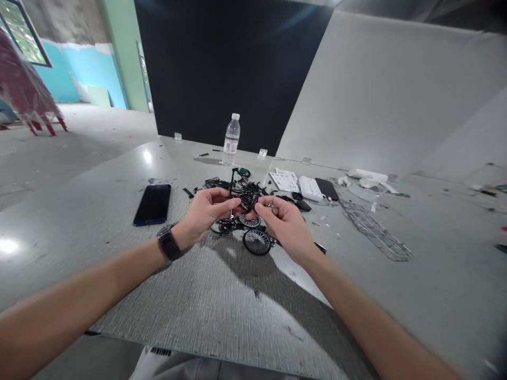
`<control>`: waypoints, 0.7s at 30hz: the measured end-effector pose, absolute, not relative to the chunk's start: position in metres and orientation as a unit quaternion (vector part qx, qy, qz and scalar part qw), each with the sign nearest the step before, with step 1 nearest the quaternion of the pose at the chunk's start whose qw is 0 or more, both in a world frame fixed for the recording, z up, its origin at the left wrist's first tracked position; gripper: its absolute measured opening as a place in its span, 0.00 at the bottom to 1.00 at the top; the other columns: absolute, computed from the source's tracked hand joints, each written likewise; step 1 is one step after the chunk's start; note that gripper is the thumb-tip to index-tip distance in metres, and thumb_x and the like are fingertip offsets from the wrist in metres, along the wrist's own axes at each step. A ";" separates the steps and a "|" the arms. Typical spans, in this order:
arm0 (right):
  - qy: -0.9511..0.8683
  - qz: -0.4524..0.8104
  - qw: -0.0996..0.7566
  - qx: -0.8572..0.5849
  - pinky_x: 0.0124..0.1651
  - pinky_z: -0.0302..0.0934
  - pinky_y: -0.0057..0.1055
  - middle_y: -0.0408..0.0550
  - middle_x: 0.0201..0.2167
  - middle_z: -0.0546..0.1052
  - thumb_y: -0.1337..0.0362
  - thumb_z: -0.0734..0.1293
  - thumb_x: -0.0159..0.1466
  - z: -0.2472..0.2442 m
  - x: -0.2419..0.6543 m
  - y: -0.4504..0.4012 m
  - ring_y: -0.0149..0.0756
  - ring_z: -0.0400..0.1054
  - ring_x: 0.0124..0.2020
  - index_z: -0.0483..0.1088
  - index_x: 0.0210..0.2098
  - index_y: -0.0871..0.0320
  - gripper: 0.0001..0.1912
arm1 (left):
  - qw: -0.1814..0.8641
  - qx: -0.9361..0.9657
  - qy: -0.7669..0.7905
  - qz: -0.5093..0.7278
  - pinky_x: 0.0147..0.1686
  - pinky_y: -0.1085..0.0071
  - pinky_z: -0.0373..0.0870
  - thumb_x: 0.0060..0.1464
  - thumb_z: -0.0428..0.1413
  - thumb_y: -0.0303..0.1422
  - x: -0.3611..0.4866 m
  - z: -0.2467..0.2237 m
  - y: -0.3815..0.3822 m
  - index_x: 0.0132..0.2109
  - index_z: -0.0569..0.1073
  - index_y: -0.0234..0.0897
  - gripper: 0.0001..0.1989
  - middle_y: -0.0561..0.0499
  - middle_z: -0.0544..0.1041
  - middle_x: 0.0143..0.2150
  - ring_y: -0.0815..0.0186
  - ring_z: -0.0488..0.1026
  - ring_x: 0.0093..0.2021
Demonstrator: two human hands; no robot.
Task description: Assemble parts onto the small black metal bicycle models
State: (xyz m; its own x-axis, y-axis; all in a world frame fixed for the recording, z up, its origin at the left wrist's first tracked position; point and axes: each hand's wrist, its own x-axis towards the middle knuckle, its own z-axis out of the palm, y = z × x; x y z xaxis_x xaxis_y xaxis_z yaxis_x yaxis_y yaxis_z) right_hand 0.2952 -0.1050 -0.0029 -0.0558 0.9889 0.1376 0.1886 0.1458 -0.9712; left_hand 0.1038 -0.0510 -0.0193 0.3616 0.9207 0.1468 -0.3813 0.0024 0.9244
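Over a pile of small black plastic model parts, both hands meet with fingertips close together. My left hand, wearing a black watch, is closed in a pinch at a thin black model part in front of the pile. My right hand pinches beside it, with a small silvery piece at its fingers. What exactly each holds is hard to separate from the clutter behind. Just below the fingers is a black spoked model wheel, with another spoked wheel behind it.
A dark phone lies left on the grey table. Behind the pile stands a water bottle. To the right are printed sheets, a white power bank and an emptied grey parts frame.
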 end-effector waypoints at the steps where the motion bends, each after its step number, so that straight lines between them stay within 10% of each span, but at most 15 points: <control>1: -0.590 0.424 0.473 -0.498 0.19 0.35 0.29 0.46 0.31 0.81 0.48 0.70 0.66 -0.003 0.295 -0.105 0.22 0.42 0.16 0.69 0.41 0.54 0.17 | 0.654 0.503 0.270 0.496 0.35 0.71 0.74 0.48 0.70 0.32 0.104 -0.019 -0.051 0.34 0.76 0.34 0.11 0.50 0.81 0.32 0.66 0.80 0.33; 21: -0.583 0.439 0.476 -0.490 0.18 0.37 0.28 0.46 0.31 0.81 0.46 0.70 0.65 -0.006 0.296 -0.103 0.22 0.43 0.16 0.69 0.41 0.54 0.18 | 0.648 0.509 0.276 0.496 0.33 0.73 0.71 0.48 0.70 0.32 0.104 -0.020 -0.051 0.33 0.77 0.34 0.10 0.50 0.80 0.31 0.67 0.80 0.33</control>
